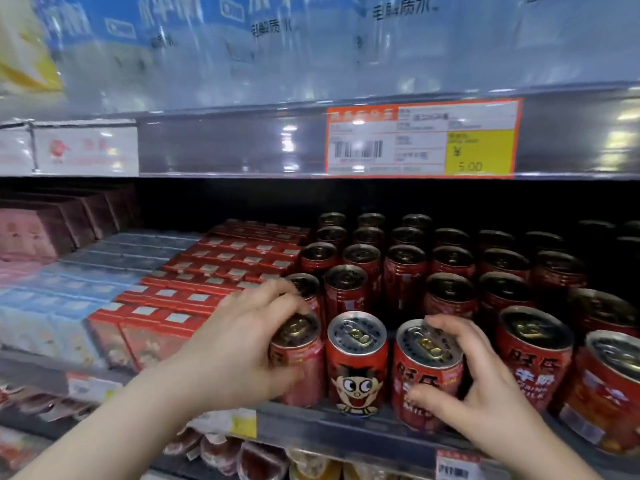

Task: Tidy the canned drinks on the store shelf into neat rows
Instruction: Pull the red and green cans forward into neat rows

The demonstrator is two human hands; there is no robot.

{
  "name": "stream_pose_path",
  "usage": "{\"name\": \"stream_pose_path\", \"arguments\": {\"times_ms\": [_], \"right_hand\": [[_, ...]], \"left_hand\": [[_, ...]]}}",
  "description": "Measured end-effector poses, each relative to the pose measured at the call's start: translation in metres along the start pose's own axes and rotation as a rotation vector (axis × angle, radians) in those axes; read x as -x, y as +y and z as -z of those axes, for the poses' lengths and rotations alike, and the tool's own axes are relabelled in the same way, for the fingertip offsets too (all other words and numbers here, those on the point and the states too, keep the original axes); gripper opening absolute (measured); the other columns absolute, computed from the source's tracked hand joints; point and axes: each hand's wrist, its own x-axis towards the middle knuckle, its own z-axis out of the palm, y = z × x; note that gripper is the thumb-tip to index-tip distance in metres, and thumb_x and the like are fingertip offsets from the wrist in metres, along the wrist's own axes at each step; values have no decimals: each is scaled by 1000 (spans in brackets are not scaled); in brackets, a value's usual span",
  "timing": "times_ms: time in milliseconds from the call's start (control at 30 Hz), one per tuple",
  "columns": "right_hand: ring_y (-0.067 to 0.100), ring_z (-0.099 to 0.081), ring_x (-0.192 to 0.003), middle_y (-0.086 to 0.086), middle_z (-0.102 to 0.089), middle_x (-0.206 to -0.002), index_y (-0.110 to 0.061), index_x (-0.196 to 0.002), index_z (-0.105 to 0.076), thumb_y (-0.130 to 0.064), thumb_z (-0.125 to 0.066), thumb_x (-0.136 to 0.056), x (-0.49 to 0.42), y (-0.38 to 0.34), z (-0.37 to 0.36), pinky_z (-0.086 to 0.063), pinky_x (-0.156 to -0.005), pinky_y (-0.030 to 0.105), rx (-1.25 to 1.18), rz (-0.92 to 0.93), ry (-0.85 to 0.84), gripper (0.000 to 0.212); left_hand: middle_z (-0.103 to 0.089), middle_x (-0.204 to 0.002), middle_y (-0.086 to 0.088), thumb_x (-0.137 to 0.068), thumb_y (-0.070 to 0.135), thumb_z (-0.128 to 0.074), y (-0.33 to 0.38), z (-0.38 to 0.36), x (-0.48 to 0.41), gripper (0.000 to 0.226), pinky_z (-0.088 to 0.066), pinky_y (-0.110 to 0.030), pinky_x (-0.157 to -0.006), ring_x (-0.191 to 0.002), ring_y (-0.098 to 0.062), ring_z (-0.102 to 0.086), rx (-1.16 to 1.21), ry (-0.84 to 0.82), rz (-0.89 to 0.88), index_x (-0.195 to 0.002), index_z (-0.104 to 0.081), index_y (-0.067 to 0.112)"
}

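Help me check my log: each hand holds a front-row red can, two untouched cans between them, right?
One, not two: the head view shows a single cartoon-face can between them. The left hand holds one front-row red can, the right hand another.

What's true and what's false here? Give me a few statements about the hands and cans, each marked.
1. The left hand grips the leftmost front can. True.
2. The right hand touches nothing. False: it grips the third front can, fingers curled over its lid.
3. The cartoon-face can stands between the two gripped cans. True.
4. The cans are blue. False: they are red.
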Motion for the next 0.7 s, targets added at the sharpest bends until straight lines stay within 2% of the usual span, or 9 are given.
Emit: {"name": "stream_pose_path", "arguments": {"times_ms": [67,100,233,333,400,467,533,567,700], "right_hand": [[-19,-42,-112,-43,-33,-119,-69,-105,-32,-91,-53,-38,1,-2,-1,-41,-78,7,0,-14,0,74],[-17,-43,-112,-43,-35,-118,-68,-105,-33,-90,-54,-38,2,-2,-1,-41,-78,7,-5,-22,-1,74],[-15,-46,-111,-43,-37,-116,-68,-105,-34,-89,-56,-39,3,-5,-2,-43,-77,6,-1,-32,6,73],[-15,-48,-109,-41,-40,-117,-68,-105,-36,-87,-58,-41,3,-4,-3,-42,-80,3,-7,-19,21,71],[-14,-49,-109,-39,-42,-117,-67,-106,-37,-86,-60,-42,3,-3,-3,-40,-83,1,-16,-16,27,70],[-13,-49,-109,-37,-42,-118,-65,-106,-38,-85,-61,-43,3,-1,-4,-40,-84,1,-17,-13,24,70],[-11,-50,-110,-36,-43,-119,-65,-107,-38,-84,-62,-44,3,0,-4,-41,-84,2,-22,-11,21,70],[-11,-50,-110,-36,-43,-118,-65,-107,-39,-84,-62,-44,2,1,-4,-42,-85,3,-25,-11,19,69],[-9,-51,-110,-36,-44,-118,-66,-106,-39,-84,-62,-43,2,1,-3,-47,-86,13,-34,-3,19,69]], "left_hand": [[-41,-126,14,-60,78,-47,6,-3,-1,82,-32,-32,-103,-118,-11,-42,-146,88,30,-128,-38,34],[-43,-127,13,-64,76,-50,8,-6,-1,82,-30,-30,-104,-119,-11,-42,-161,84,22,-132,-36,32],[-39,-128,22,-76,41,-60,-4,-6,2,55,-28,-28,-108,-123,-4,-37,140,-1,-100,-124,-34,43],[-48,-123,14,-63,63,-52,-7,-10,2,65,-39,-39,-100,-115,-11,-47,64,127,-32,-122,-41,36],[-45,-130,12,-61,76,-47,1,-10,0,85,-32,-34,-103,-120,-13,-44,-34,160,3,-133,-36,32],[-34,-139,18,-75,62,-56,-3,-13,0,73,-23,-29,-111,-129,-7,-33,14,74,-33,-137,-27,38],[-29,-139,23,-80,44,-61,-7,-10,1,64,-23,-30,-112,-129,-3,-28,110,26,-75,-133,-26,43],[-29,-135,23,-78,44,-61,-9,-11,3,61,-26,-30,-110,-127,-4,-29,139,32,-52,-130,-29,43],[-48,-125,10,-63,79,-44,2,-16,0,79,-34,-32,-95,-113,-14,-48,-49,202,58,-126,-40,32]]}}
